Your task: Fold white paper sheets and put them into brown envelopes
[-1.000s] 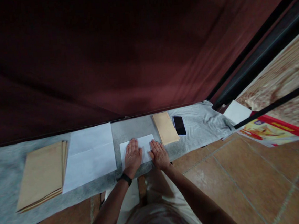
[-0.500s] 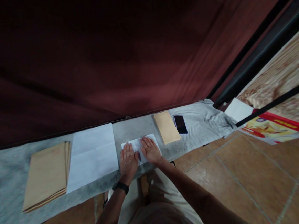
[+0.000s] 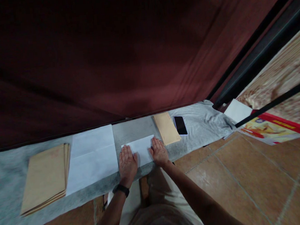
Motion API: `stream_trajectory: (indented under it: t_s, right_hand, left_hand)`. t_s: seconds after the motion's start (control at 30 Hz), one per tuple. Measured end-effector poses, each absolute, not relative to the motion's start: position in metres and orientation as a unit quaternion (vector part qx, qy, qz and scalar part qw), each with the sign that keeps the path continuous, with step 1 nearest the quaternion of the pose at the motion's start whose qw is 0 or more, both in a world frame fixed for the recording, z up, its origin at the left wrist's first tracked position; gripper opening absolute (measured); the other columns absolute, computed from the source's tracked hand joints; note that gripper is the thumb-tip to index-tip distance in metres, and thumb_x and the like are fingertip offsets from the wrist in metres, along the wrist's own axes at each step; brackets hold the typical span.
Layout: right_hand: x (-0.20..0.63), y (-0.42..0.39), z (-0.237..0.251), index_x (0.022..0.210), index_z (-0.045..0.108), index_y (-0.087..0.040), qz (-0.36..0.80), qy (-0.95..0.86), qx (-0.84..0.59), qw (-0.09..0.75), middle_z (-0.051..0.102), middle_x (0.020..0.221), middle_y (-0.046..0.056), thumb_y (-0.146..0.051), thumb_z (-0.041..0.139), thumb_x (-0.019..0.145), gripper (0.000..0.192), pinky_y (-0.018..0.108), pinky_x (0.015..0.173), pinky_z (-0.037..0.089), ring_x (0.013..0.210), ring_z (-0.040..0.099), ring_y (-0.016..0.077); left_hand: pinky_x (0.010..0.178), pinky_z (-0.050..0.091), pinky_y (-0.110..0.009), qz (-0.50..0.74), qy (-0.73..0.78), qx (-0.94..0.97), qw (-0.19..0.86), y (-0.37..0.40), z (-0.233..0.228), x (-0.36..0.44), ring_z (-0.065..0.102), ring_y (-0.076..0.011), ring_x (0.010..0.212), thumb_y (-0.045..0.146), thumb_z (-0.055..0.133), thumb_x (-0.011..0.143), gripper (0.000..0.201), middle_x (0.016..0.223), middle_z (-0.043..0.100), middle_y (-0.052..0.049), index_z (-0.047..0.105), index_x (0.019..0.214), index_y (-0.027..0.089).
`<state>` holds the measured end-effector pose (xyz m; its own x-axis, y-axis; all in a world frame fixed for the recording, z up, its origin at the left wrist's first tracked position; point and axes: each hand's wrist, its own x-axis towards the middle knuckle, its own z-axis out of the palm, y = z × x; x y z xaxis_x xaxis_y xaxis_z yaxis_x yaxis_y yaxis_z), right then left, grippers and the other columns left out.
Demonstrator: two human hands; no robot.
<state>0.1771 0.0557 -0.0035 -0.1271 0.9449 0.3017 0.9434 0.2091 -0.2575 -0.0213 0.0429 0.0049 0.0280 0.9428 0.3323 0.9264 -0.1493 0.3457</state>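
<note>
A folded sheet of white paper (image 3: 143, 150) lies flat on the grey cloth between my hands. My left hand (image 3: 127, 163) rests on its left end, palm down with the fingers stretched out. On the right end lies my right hand (image 3: 159, 151), its fingers extended along the paper's edge. Just beyond my right hand sits a brown envelope (image 3: 167, 127). Left of my left hand is a larger white sheet (image 3: 92, 157) with a crease across it.
A stack of brown envelopes (image 3: 44, 176) lies at the far left. A dark-screened phone (image 3: 180, 125) is beside the single envelope. The grey cloth (image 3: 205, 122) covers a narrow surface against a dark red panel (image 3: 136, 75). A colourful box (image 3: 270, 129) stands at right on the tiled floor.
My right hand has slid right, from the paper's middle to its right end, uncovering the centre. My left hand stays almost in place on the left end.
</note>
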Motion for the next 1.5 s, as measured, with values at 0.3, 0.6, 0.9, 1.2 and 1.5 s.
stream_trajectory:
  t_s: [0.3, 0.6, 0.9, 1.2, 1.5]
  right_hand:
    - [0.194, 0.013, -0.005, 0.154, 0.035, -0.006, -0.028, -0.748, -0.626, 0.219, 0.044, 0.154, 0.02, -0.031, 0.032, 0.105, 0.055, 0.048, 0.117, 0.033, 0.145, 0.038, 0.0288]
    - [0.211, -0.011, 0.006, 0.15, 0.045, -0.015, -0.012, -0.72, -0.661, 0.209, 0.052, 0.148, 0.015, -0.027, 0.037, 0.104, 0.048, 0.049, 0.111, 0.036, 0.139, 0.04, 0.0311]
    - [0.21, 0.0, 0.019, 0.117, 0.061, -0.018, 0.02, -0.688, -0.7, 0.189, 0.064, 0.102, 0.012, -0.03, 0.047, 0.102, 0.025, 0.039, 0.084, 0.048, 0.093, 0.06, 0.0276]
    - [0.202, 0.024, 0.011, 0.089, 0.061, -0.021, 0.125, -0.611, -0.746, 0.234, 0.069, 0.083, 0.01, -0.025, 0.059, 0.089, 0.005, 0.034, 0.077, 0.051, 0.082, 0.068, 0.0263]
    - [0.196, 0.04, 0.02, 0.083, 0.054, -0.023, 0.245, -0.578, -0.682, 0.376, 0.063, 0.068, -0.001, -0.029, 0.054, 0.088, 0.008, 0.028, 0.057, 0.052, 0.062, 0.064, 0.0188]
  left_hand:
    - [0.121, 0.028, -0.057, 0.248, 0.656, 0.713, 0.016, 0.041, 0.004, -0.021, 0.027, -0.0345, 0.151, 0.035, 0.031, 0.1, 0.064, 0.16, 0.032, -0.027, 0.03, 0.153, -0.001]
    - [0.119, 0.029, -0.057, 0.255, 0.652, 0.714, 0.006, 0.041, 0.005, -0.023, 0.027, -0.0348, 0.151, 0.037, 0.029, 0.101, 0.065, 0.159, 0.034, -0.027, 0.028, 0.154, 0.0]
    - [0.122, 0.028, -0.053, 0.203, 0.586, 0.784, 0.026, -0.002, 0.012, -0.012, 0.025, -0.0293, 0.152, 0.036, 0.031, 0.101, 0.06, 0.161, 0.035, -0.018, 0.034, 0.155, 0.009]
    - [0.121, 0.03, -0.053, 0.182, 0.568, 0.802, 0.023, -0.021, 0.008, -0.013, 0.031, -0.0294, 0.15, 0.042, 0.035, 0.1, 0.061, 0.159, 0.039, -0.018, 0.038, 0.153, 0.011]
    - [0.121, 0.032, -0.053, 0.212, 0.572, 0.792, 0.028, -0.019, 0.007, -0.013, 0.029, -0.0294, 0.151, 0.043, 0.033, 0.101, 0.064, 0.16, 0.037, -0.018, 0.03, 0.157, 0.012]
